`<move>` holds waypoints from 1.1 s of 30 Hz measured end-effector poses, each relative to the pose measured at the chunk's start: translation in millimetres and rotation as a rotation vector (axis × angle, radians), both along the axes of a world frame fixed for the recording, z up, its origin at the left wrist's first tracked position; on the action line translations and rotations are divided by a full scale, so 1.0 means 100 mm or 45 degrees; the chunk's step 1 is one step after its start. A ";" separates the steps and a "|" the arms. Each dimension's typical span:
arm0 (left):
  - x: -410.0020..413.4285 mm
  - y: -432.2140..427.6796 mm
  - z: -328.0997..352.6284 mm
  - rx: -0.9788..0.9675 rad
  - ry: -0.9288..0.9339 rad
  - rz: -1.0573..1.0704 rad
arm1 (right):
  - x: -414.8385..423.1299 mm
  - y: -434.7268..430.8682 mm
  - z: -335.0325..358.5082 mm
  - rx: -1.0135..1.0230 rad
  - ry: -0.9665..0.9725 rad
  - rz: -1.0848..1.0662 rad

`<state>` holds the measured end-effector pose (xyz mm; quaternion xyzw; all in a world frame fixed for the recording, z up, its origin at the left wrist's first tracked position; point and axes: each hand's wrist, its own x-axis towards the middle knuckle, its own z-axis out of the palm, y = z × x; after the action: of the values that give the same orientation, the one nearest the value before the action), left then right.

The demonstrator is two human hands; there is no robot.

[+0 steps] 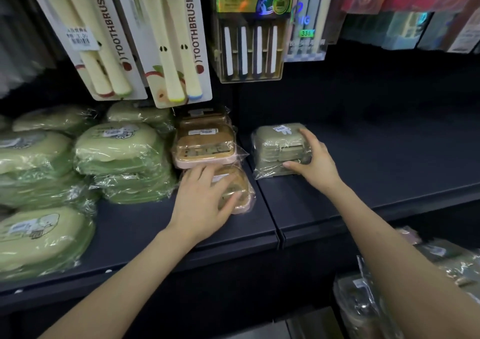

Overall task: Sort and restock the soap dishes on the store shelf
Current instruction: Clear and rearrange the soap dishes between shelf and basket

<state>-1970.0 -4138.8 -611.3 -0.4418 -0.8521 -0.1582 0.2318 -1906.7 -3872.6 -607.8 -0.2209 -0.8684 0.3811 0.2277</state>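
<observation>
On the dark shelf (145, 224), my left hand (205, 198) grips a wrapped pink-brown soap dish (237, 190) lying near the shelf's middle. Right behind it stands a stack of pink-brown soap dishes (205, 144) in clear wrap. My right hand (314, 159) holds a wrapped green rectangular soap dish (278, 149) resting on the right shelf section, thumb on its front and fingers over its top. Piles of wrapped green oval soap dishes (117, 151) fill the shelf's left side.
Toothbrush packs (179, 40) and a boxed toothbrush set (249, 29) hang above the shelf's back. More packets (415, 6) hang at the upper right. Wrapped soap dishes (363, 299) lie low at the bottom right. The right shelf section (389, 157) stretches dark behind the green dish.
</observation>
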 end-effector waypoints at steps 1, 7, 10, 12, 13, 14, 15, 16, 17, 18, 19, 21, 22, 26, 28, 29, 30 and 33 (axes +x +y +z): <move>-0.02 0.00 0.05 0.033 0.045 -0.009 | -0.09 0.01 0.00 0.003 -0.002 0.001; -0.35 0.17 0.28 -0.041 0.142 0.075 | -0.55 0.05 -0.02 0.033 -0.001 0.027; -0.51 0.25 0.25 -0.163 0.101 0.120 | -0.68 0.12 -0.02 0.004 -0.008 0.085; -0.54 0.26 0.23 -0.171 0.103 0.126 | -0.69 0.16 -0.04 -0.067 0.007 0.129; -0.55 0.27 0.21 -0.154 0.111 0.125 | -0.67 0.17 -0.06 -0.090 0.023 0.129; -0.56 0.27 0.20 -0.135 0.121 0.123 | -0.66 0.16 -0.08 -0.101 0.048 0.106; -0.56 0.27 0.18 -0.119 0.134 0.124 | -0.66 0.15 -0.10 -0.101 0.081 0.067; -0.56 0.27 0.17 -0.110 0.148 0.124 | -0.66 0.14 -0.12 -0.095 0.116 0.025; -0.56 0.27 0.16 -0.103 0.162 0.125 | -0.67 0.12 -0.14 -0.085 0.141 -0.008; -0.56 0.27 0.16 -0.097 0.172 0.125 | -0.69 0.11 -0.17 -0.074 0.153 -0.028; -0.57 0.28 0.15 -0.090 0.178 0.124 | -0.71 0.09 -0.19 -0.063 0.154 -0.039; -0.57 0.28 0.14 -0.082 0.188 0.121 | -0.77 0.07 -0.23 -0.056 0.153 -0.062; -0.57 0.28 0.14 -0.081 0.193 0.121 | -0.80 0.08 -0.24 -0.058 0.157 -0.070; -0.57 0.28 0.12 -0.092 0.183 0.132 | -0.98 0.11 -0.22 -0.023 0.096 -0.094; -0.58 0.28 0.12 -0.115 0.180 0.145 | -1.05 0.11 -0.21 0.002 0.074 -0.112; -0.58 0.28 0.12 -0.124 0.186 0.151 | -1.08 0.11 -0.20 0.012 0.068 -0.121; -0.58 0.29 0.12 -0.127 0.194 0.151 | -1.11 0.10 -0.20 0.017 0.061 -0.132; -0.59 0.29 0.11 -0.091 0.213 0.127 | -1.16 0.08 -0.19 0.021 0.041 -0.144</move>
<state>-2028.8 -4110.1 -600.7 -0.4184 -0.8558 -0.0783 0.2938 -2023.0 -3864.1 -626.7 -0.2618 -0.8539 0.3638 0.2645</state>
